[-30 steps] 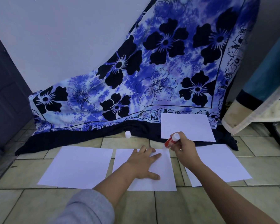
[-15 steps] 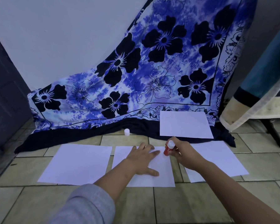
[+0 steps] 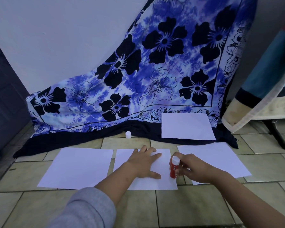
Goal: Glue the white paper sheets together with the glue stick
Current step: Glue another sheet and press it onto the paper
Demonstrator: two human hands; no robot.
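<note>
Left hand (image 3: 144,163) lies flat, fingers spread, on middle paper sheet (image 3: 163,183); right hand (image 3: 193,168) grips red glue stick (image 3: 173,168) upright, tip down at that sheet's right edge; further sheets lie left (image 3: 77,167), right (image 3: 220,157) and behind (image 3: 186,126), white cap (image 3: 128,134) on floor tiles (image 3: 171,209).

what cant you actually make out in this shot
Head view only:
- Glue stick tip: points down at the middle sheet; contact and any glue laid are unreadable, white on white.
- Its label: too small and blurred.
- Right sheet, near-left corner: behind the right hand.
- Middle sheet under the left hand: covered.
</note>
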